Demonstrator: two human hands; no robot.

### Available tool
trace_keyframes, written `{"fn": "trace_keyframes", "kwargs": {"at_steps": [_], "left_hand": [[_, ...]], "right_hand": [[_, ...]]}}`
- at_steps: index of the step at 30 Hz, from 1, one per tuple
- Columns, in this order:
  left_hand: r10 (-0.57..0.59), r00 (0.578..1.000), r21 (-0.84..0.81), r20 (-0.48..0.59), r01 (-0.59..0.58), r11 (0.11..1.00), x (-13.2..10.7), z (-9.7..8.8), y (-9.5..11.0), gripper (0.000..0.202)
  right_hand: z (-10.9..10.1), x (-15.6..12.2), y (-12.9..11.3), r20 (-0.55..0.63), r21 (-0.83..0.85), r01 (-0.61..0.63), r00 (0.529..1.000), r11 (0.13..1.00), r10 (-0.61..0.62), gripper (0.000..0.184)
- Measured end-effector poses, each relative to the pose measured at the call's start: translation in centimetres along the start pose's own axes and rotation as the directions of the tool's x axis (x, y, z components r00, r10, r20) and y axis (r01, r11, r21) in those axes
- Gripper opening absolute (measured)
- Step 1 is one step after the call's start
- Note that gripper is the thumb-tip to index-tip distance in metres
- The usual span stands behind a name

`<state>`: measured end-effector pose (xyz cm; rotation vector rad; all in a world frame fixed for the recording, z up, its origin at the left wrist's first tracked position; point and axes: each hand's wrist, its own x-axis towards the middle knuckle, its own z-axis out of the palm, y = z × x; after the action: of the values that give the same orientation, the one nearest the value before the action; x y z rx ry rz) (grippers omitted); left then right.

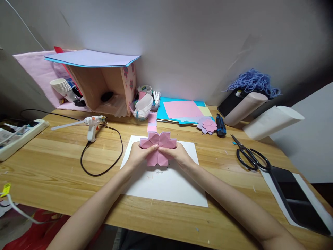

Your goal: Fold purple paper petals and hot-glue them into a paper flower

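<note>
A pink folded paper flower [158,158] is held between both hands over a white sheet of paper [166,189]. My left hand [139,151] grips its left side, thumb pressed near the centre crease. On the opposite side my right hand [179,152] does the same, and the two thumb tips almost meet in the middle. The fingers behind the flower are hidden. Beyond the flower lie small pink and lilac paper squares [152,119]. A finished-looking pink and lilac paper flower [208,125] rests farther back to the right.
To the left lies a white glue gun [92,126] with a looping black cord. Black scissors [248,156], a blue utility knife [221,125] and a dark phone-like slab [296,194] are on the right. An open box [104,85], a power strip [23,137] and coloured paper [182,109] border the table.
</note>
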<state>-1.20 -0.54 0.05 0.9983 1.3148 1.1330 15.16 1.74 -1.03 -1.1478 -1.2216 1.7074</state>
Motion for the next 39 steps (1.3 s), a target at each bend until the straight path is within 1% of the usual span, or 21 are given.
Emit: {"fn": "trace_keyframes", "kwargs": {"at_steps": [5, 8, 11, 13, 15, 17, 19, 20, 22, 25, 28, 32, 35, 39], "left_hand": [[-0.016, 1.0, -0.05, 0.014, 0.017, 0.999, 0.0, 0.2, -0.4, 0.037], [-0.048, 0.998, -0.079, 0.046, 0.051, 0.996, 0.0, 0.2, -0.3, 0.036], [-0.076, 0.994, -0.062, 0.084, 0.082, 0.995, 0.3, -0.1, -0.1, 0.038], [-0.079, 0.991, -0.024, 0.106, 0.082, 0.996, 0.5, -0.3, 0.1, 0.041], [-0.057, 0.991, -0.001, 0.12, 0.057, 0.998, 0.7, -0.5, 0.1, 0.044], [-0.052, 0.988, -0.02, 0.144, 0.055, 0.998, 0.7, -0.6, 0.0, 0.047], [-0.071, 0.984, -0.065, 0.162, 0.083, 0.994, 0.5, -0.4, -0.2, 0.049], [-0.083, 0.984, -0.085, 0.158, 0.097, 0.992, 0.5, -0.3, -0.3, 0.048], [-0.095, 0.99, -0.111, 0.107, 0.107, 0.988, 0.4, 0.0, -0.5, 0.048], [-0.096, 0.995, -0.12, 0.035, 0.099, 0.988, 0.4, 0.0, -0.5, 0.046], [-0.086, 0.996, -0.09, 0.011, 0.087, 0.992, 0.7, -0.3, -0.5, 0.044], [-0.05, 0.999, -0.041, -0.004, 0.05, 0.998, 1.0, -0.8, -0.7, 0.046], [-0.022, 0.999, -0.031, -0.034, 0.021, 0.999, 1.2, -0.8, -0.9, 0.046], [-0.069, 0.994, -0.08, -0.089, 0.061, 0.995, 1.4, -0.7, -0.8, 0.049]], "right_hand": [[-0.1, 0.1, 0.5, 0.003, 0.0, 0.033, 0.999, 0.999, -0.033, 0.037], [0.1, 0.1, 0.6, -0.011, -0.015, 0.053, 0.999, 0.998, -0.053, 0.036], [0.2, 0.1, 0.6, -0.028, 0.005, 0.046, 0.999, 0.999, -0.046, 0.036], [0.2, 0.1, 0.5, -0.054, 0.043, 0.04, 0.998, 0.998, -0.037, 0.036], [0.2, 0.1, 0.6, -0.098, 0.088, 0.04, 0.995, 0.995, -0.031, 0.036], [0.2, 0.2, 0.7, -0.146, 0.129, 0.045, 0.989, 0.991, -0.026, 0.037], [0.1, 0.3, 0.8, -0.17, 0.155, 0.05, 0.985, 0.987, -0.023, 0.038], [0.1, 0.4, 0.9, -0.17, 0.164, 0.051, 0.985, 0.985, -0.023, 0.04], [-0.1, 0.5, 1.0, -0.164, 0.166, 0.051, 0.986, 0.985, -0.023, 0.041], [-0.5, 0.9, 1.0, -0.159, 0.117, 0.009, 0.987, 0.993, 0.01, 0.042], [-1.1, 1.1, 0.8, -0.119, 0.077, -0.042, 0.992, 0.996, 0.051, 0.042], [-1.3, 1.1, 0.2, -0.057, 0.051, -0.052, 0.997, 0.997, 0.055, 0.043], [-1.2, 1.0, 0.0, -0.072, 0.056, -0.053, 0.996, 0.997, 0.057, 0.043], [-1.3, 1.0, 0.1, -0.093, 0.08, -0.023, 0.995, 0.996, 0.031, 0.041]]}}
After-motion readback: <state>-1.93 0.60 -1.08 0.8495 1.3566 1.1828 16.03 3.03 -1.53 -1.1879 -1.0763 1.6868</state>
